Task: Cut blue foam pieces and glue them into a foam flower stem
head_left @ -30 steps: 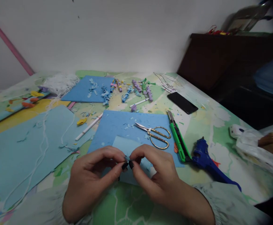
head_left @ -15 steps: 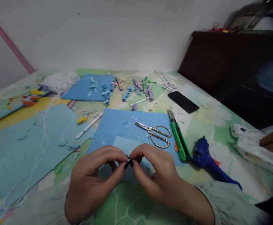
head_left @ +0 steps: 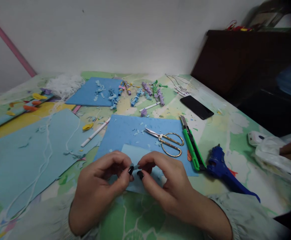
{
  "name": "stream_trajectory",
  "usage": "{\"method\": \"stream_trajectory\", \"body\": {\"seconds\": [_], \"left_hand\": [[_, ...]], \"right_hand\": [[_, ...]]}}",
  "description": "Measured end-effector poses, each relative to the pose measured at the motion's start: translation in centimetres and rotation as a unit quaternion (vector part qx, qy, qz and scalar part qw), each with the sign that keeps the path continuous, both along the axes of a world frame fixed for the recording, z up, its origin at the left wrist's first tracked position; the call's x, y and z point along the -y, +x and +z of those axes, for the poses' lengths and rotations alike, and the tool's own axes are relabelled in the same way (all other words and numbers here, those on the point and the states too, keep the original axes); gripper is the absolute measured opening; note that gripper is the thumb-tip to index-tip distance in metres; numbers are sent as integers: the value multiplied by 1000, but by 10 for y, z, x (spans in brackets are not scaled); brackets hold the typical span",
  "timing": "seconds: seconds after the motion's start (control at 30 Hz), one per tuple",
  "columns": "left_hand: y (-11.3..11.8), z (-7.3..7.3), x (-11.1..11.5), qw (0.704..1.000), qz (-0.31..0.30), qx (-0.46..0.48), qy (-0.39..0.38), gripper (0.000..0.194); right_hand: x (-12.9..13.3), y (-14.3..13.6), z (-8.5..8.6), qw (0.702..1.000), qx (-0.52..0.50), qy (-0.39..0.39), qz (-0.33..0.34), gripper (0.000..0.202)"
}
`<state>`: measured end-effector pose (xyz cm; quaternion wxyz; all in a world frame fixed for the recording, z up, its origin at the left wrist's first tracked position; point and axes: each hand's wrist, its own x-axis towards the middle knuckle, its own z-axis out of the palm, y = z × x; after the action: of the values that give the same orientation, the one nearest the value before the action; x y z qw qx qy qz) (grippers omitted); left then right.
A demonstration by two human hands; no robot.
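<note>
Small blue strip (head_left: 136, 167) sits between the fingertips, over the pale-blue sheet (head_left: 134, 150). Left hand (head_left: 100, 188) pinches one end; right hand (head_left: 166, 181) meets the other, thumb apart, can't tell if gripping.

The small blue scrap (head_left: 135, 167) and blue sheet (head_left: 122, 130) look matt. The scissors (head_left: 159, 136) have shiny gold-toned metal loops and smooth silvery blades; the cutter (head_left: 193, 150) joins glossy green plastic to bare metal. The glue gun (head_left: 217, 163) is smooth plastic, the phone (head_left: 196, 107) glassy black, the bag (head_left: 271, 155) thin crinkled plastic, the sleeves (head_left: 245, 210) gathered cloth.
</note>
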<state>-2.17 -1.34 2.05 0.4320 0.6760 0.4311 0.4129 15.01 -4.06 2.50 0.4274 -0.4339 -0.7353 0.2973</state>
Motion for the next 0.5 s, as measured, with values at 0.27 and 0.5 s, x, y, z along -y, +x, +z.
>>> {"method": "stream_trajectory", "body": {"seconds": [0.27,0.5], "left_hand": [[-1,-3,-5,984,4,86,-158,7],[1,-6,-7,971,-17,118,-206,11]], "right_hand": [[-1,2,-1,996,-64,-66,11,13],[-1,3,-2,995,-72,-62,7,10]]}}
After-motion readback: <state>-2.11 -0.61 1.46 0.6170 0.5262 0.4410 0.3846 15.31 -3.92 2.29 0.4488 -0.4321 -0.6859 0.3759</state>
